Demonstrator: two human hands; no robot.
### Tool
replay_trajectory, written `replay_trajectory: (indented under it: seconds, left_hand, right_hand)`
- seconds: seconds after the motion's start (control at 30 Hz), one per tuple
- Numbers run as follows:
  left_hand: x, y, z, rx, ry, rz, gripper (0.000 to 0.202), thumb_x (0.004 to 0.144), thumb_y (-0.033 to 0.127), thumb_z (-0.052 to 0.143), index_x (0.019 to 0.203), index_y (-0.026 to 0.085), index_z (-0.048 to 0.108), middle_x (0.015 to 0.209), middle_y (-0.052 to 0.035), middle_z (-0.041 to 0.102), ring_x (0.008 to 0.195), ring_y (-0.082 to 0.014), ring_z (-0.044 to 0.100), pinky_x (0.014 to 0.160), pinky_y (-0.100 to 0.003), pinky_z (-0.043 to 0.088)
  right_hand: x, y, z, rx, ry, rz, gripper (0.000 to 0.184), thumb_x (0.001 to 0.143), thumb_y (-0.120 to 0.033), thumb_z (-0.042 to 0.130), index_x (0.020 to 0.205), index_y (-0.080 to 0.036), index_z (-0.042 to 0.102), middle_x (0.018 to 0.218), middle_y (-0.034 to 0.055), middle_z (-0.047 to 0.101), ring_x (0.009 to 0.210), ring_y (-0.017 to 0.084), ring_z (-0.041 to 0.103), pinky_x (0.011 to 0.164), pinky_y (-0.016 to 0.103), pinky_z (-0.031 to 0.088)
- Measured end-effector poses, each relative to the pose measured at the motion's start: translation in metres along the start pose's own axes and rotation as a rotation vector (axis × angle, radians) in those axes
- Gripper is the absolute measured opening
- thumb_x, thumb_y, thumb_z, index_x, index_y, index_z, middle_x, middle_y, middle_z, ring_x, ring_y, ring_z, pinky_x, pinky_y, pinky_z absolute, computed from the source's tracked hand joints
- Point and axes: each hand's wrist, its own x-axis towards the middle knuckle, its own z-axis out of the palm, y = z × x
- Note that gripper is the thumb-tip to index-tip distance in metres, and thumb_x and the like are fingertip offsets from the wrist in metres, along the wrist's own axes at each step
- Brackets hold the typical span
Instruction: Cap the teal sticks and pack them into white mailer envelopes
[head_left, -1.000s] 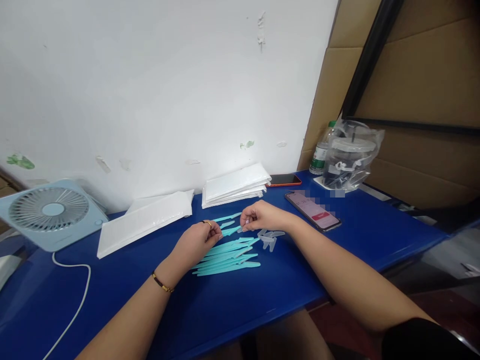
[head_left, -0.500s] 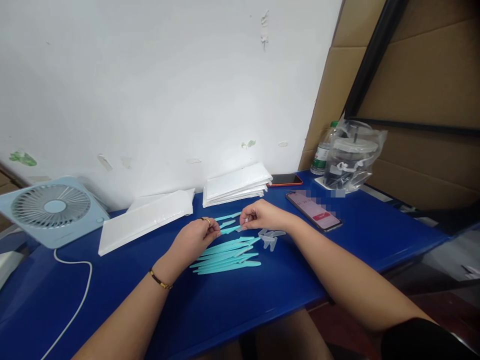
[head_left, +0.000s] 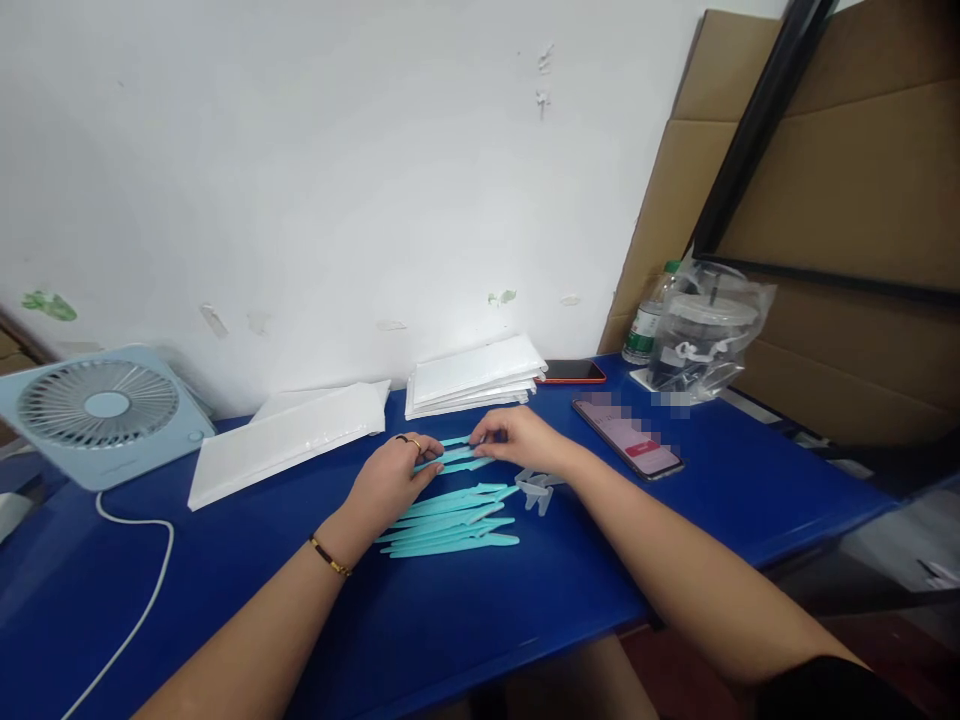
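Note:
Slim teal eyebrow razors lie on the blue table, several of them in a loose row of razors below my hands. My left hand pinches the left end of an eyebrow razor between thumb and fingers. At its right end, the closed fingertips of my right hand grip the same razor; they hide whether a cap is there. Other teal razors lie close above and below it, partly covered by my fingers. Small clear plastic caps are heaped just below my right wrist.
White padded packets are stacked by the wall, with another white packet farther left. A blue fan with a white cable stands at left. Two phones, one lit phone, a bottle and a bagged cup are at right.
The view has shifted slightly. My right fingertips have moved a little left along the razor, and the clear piece seen beneath them before no longer shows. My left hand keeps its pinch.

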Motion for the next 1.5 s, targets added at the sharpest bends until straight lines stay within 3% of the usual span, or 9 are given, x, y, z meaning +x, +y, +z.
replay_trajectory:
  seconds: [0.07,0.2,0.33,0.57,0.83,1.07,1.23,1.37,1.5]
  left_hand:
    - [-0.001,-0.001,0.000,-0.017,-0.035,0.026,0.021,0.081,0.036,0.051,0.092,0.023,0.062,0.092,-0.0021,0.063,0.085,-0.0179,0.056,0.072,-0.028,0.042]
    - [-0.005,0.002,-0.002,-0.071,-0.222,0.056,0.017,0.078,0.037,0.055,0.084,0.024,0.064,0.084,0.0001,0.063,0.075,-0.0148,0.057,0.065,-0.024,0.042]
    - [-0.006,0.001,-0.001,-0.012,-0.235,-0.005,0.014,0.079,0.032,0.052,0.076,0.023,0.063,0.076,0.0015,0.064,0.068,-0.0139,0.056,0.059,-0.024,0.039]
    - [-0.005,-0.008,0.002,0.056,-0.141,-0.051,0.013,0.079,0.031,0.052,0.075,0.022,0.062,0.071,0.0009,0.064,0.066,-0.0151,0.056,0.057,-0.025,0.037]
    - [-0.004,-0.002,0.009,0.051,-0.141,0.033,0.016,0.081,0.029,0.050,0.075,0.021,0.063,0.074,-0.0001,0.064,0.066,-0.0146,0.057,0.059,-0.025,0.038]
    - [-0.010,0.004,0.002,0.047,-0.091,0.086,0.022,0.078,0.042,0.056,0.088,0.025,0.064,0.090,-0.0007,0.064,0.077,-0.0164,0.057,0.063,-0.025,0.039]
    - [-0.011,0.005,0.000,0.048,-0.198,0.057,0.016,0.079,0.035,0.054,0.075,0.024,0.065,0.077,0.0010,0.064,0.068,-0.0143,0.056,0.059,-0.024,0.037]
    - [-0.010,0.006,0.000,0.049,-0.189,0.006,0.019,0.080,0.033,0.050,0.073,0.022,0.063,0.076,-0.0001,0.064,0.066,-0.0141,0.056,0.057,-0.024,0.037]
    - [-0.011,0.009,0.000,0.165,-0.139,0.047,0.029,0.085,0.030,0.040,0.066,0.019,0.058,0.072,-0.0037,0.061,0.059,-0.0148,0.053,0.055,-0.027,0.034]
  right_hand:
    - [-0.004,0.007,-0.017,-0.070,0.006,-0.023,0.013,0.075,-0.026,0.063,0.081,-0.018,0.071,0.081,0.0039,0.067,0.072,0.013,0.058,0.066,0.023,0.042]
    - [-0.017,0.015,-0.049,-0.124,-0.258,0.075,0.016,0.070,-0.027,0.067,0.083,-0.019,0.073,0.080,0.0024,0.066,0.068,0.013,0.057,0.060,0.022,0.041]
    - [-0.020,0.012,-0.047,-0.195,-0.415,0.106,0.019,0.063,-0.027,0.072,0.080,-0.020,0.074,0.081,0.0020,0.065,0.069,0.013,0.055,0.057,0.020,0.039]
    - [-0.011,0.015,-0.017,-0.130,-0.309,0.143,0.020,0.070,-0.033,0.069,0.081,-0.017,0.070,0.069,0.0005,0.065,0.060,0.011,0.055,0.054,0.020,0.039]
    - [-0.005,0.010,0.010,-0.049,-0.207,0.031,0.019,0.070,-0.034,0.070,0.080,-0.018,0.071,0.078,0.0032,0.066,0.065,0.012,0.060,0.057,0.020,0.042]
    - [-0.013,0.015,-0.031,-0.169,-0.026,0.140,0.014,0.075,-0.026,0.061,0.080,-0.017,0.071,0.073,0.0027,0.068,0.063,0.012,0.059,0.059,0.021,0.042]
    - [-0.023,0.016,-0.058,-0.272,-0.186,0.339,0.016,0.064,-0.029,0.068,0.075,-0.018,0.071,0.067,0.0007,0.067,0.059,0.012,0.057,0.053,0.021,0.039]
    - [-0.023,0.013,-0.052,-0.301,-0.344,0.322,0.018,0.058,-0.028,0.072,0.073,-0.019,0.071,0.068,-0.0002,0.066,0.061,0.013,0.057,0.053,0.021,0.038]
    - [-0.022,0.017,-0.039,-0.267,-0.339,0.249,0.008,0.064,-0.023,0.068,0.069,-0.017,0.066,0.068,0.0008,0.065,0.061,0.013,0.056,0.054,0.022,0.039]
